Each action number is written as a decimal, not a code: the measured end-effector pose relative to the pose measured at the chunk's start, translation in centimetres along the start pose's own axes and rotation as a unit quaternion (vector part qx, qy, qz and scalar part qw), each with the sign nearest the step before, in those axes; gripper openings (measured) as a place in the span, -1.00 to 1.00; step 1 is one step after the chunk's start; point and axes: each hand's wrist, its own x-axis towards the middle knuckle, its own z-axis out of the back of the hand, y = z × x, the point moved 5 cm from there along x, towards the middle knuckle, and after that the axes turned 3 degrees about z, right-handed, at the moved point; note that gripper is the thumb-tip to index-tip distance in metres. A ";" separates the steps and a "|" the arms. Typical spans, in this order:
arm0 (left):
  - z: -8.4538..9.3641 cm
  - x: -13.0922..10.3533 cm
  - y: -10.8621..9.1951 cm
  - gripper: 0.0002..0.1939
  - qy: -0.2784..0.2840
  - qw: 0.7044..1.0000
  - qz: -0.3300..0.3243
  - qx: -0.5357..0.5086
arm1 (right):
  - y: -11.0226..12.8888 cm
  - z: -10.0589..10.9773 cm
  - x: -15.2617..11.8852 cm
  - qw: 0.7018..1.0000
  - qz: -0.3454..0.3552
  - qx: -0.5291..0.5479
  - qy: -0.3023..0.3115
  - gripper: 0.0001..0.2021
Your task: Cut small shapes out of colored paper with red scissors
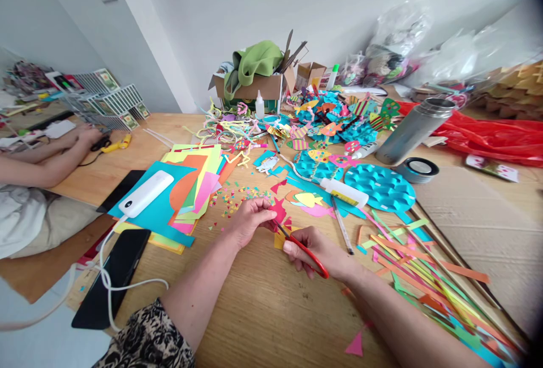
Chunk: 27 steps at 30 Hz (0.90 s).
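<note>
Between the thumb and fingers of my left hand (252,222) is a small red paper cutout (279,210), its outline pointed like a fish. My right hand (316,252) is closed around the red handles of a pair of scissors (311,258), whose blades reach the cutout's lower edge. Scraps of red and yellow paper lie just below and beside the blades. Beyond the hands rest a yellow paper fish (309,199) and a white glue bottle (344,193). A pen (341,226) lies to the right.
Coloured paper sheets (199,176) are stacked at left under a white power bank (146,193), beside a black phone (111,277). Paper strips (424,260) and blue egg-tray shapes (379,187) lie right, near a steel flask (413,130). Another person's arms (51,156) rest at far left.
</note>
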 end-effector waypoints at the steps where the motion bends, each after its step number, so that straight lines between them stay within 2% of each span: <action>1: 0.0 0.0 0.0 -0.74 0.001 1.000 0.001 -0.001 | 0.0 0.0 0.0 1.000 0.000 -0.001 0.000 -0.44; 27: -0.1 0.0 0.1 -0.75 -0.002 1.000 0.010 -0.015 | 0.5 0.0 -0.2 1.000 -0.013 0.006 -0.012 -0.43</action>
